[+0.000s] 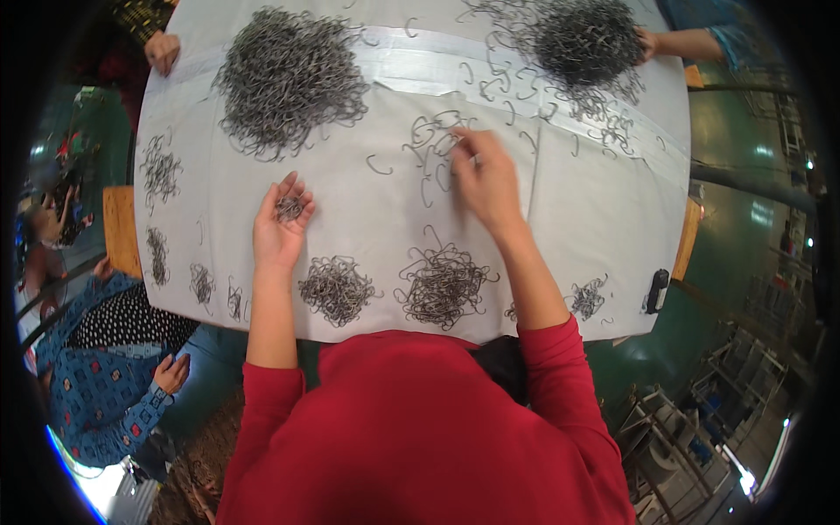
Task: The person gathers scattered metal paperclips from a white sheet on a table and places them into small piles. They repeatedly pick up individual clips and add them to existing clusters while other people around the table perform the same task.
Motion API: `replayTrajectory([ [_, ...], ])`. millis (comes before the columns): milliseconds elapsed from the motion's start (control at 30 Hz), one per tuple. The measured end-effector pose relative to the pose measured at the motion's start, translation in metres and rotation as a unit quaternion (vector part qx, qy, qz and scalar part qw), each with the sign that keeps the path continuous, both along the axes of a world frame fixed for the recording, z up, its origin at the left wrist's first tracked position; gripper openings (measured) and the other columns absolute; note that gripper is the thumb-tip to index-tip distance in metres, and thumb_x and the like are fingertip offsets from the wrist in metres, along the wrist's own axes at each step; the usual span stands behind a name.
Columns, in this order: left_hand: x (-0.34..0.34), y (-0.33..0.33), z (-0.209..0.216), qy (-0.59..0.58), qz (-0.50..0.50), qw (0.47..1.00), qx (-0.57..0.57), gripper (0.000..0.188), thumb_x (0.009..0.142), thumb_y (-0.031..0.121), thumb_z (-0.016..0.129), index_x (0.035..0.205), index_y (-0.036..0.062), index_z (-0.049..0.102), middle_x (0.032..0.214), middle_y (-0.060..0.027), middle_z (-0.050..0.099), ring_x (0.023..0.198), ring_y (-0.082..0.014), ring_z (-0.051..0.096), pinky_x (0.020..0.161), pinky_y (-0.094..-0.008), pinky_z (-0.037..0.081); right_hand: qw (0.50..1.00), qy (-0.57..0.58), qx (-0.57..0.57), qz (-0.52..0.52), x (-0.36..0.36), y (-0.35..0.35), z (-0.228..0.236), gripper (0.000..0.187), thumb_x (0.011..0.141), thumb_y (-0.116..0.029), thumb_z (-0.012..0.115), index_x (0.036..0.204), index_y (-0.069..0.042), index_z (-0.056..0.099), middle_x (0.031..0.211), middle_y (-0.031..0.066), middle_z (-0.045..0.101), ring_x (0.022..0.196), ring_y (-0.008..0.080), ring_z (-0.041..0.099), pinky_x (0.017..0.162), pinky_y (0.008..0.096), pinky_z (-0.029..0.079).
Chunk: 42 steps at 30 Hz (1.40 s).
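Observation:
In the cupped palm of my left hand (284, 223) lies a small bunch of curved metal wire hooks (289, 207). My right hand (486, 179) reaches over the loose scatter of hooks (429, 144) in the middle of the table. Its fingers are bent and smeared by motion, so whether a hook is between them does not show. Close to me are two small heaps, one of tangled hooks (448, 287) and one more compact (337, 290). A large heap of hooks (293, 83) rises beyond my left hand.
Another large heap (588, 44) is at the far right, touched by a co-worker's hand (647, 44). A second co-worker's hand (162, 52) rests at the far left edge. Smaller clusters (162, 171) line the left side. A black object (656, 291) lies at the right edge.

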<state>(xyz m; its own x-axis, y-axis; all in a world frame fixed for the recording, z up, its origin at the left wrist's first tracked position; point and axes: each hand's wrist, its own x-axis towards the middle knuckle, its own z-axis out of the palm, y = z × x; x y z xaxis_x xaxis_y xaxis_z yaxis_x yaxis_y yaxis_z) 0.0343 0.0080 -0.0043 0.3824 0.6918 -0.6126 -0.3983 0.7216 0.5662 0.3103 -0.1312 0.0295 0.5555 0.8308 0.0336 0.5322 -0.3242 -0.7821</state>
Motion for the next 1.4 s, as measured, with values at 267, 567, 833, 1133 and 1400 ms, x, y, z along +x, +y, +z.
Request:
replayTrajectory([
  [267, 0.006, 0.001, 0.008, 0.006, -0.017, 1.0, -0.01, 0.032, 0.097, 0.021, 0.044, 0.118, -0.0022, 0.051, 0.094, -0.0094, 0.061, 0.082, -0.0182, 0.061, 0.073, -0.0284, 0.054, 0.946, -0.257, -0.06, -0.187, 0.075, -0.068, -0.04, 0.051, 0.085, -0.009, 0.055, 0.132, 0.0, 0.038, 0.125, 0.0212, 0.048, 0.118, 0.037, 0.044, 0.102, 0.0519, 0.029],
  [567, 0.005, 0.0, 0.009, 0.009, -0.012, 1.0, 0.002, 0.032, 0.097, 0.021, 0.044, 0.118, -0.002, 0.051, 0.094, -0.0083, 0.061, 0.083, -0.0171, 0.06, 0.072, -0.0277, 0.054, 0.958, -0.108, 0.034, -0.263, 0.089, -0.062, -0.025, 0.029, 0.085, -0.005, 0.054, 0.114, -0.001, 0.054, 0.112, 0.0137, 0.055, 0.106, 0.0294, 0.051, 0.087, 0.0351, 0.045],
  [833, 0.004, 0.001, 0.008, 0.011, -0.011, 1.0, 0.004, 0.032, 0.097, 0.021, 0.045, 0.118, -0.0024, 0.051, 0.095, -0.0089, 0.06, 0.084, -0.0178, 0.06, 0.073, -0.0277, 0.054, 0.98, -0.083, -0.038, -0.175, 0.079, -0.045, -0.016, 0.021, 0.084, -0.01, 0.06, 0.104, -0.003, 0.06, 0.105, 0.0108, 0.057, 0.101, 0.0284, 0.052, 0.083, 0.0372, 0.044],
  [1133, 0.004, 0.002, 0.007, 0.011, -0.003, 1.0, -0.011, 0.034, 0.097, 0.023, 0.043, 0.117, -0.0027, 0.052, 0.095, -0.0099, 0.061, 0.082, -0.0191, 0.06, 0.073, -0.0301, 0.053, 0.964, -0.227, -0.06, -0.123, 0.053, -0.007, -0.052, 0.058, 0.089, -0.034, 0.054, 0.136, -0.004, 0.038, 0.144, 0.026, 0.026, 0.135, 0.0435, 0.02, 0.109, 0.0539, 0.018],
  [1400, 0.005, 0.001, 0.009, 0.007, -0.009, 1.0, -0.012, 0.031, 0.097, 0.022, 0.043, 0.117, -0.0007, 0.052, 0.093, -0.008, 0.061, 0.081, -0.0178, 0.061, 0.071, -0.0285, 0.055, 0.952, -0.229, 0.03, -0.203, 0.087, 0.028, -0.036, 0.048, 0.089, -0.024, 0.055, 0.131, -0.004, 0.043, 0.137, 0.0229, 0.037, 0.13, 0.0402, 0.031, 0.107, 0.0501, 0.023],
])
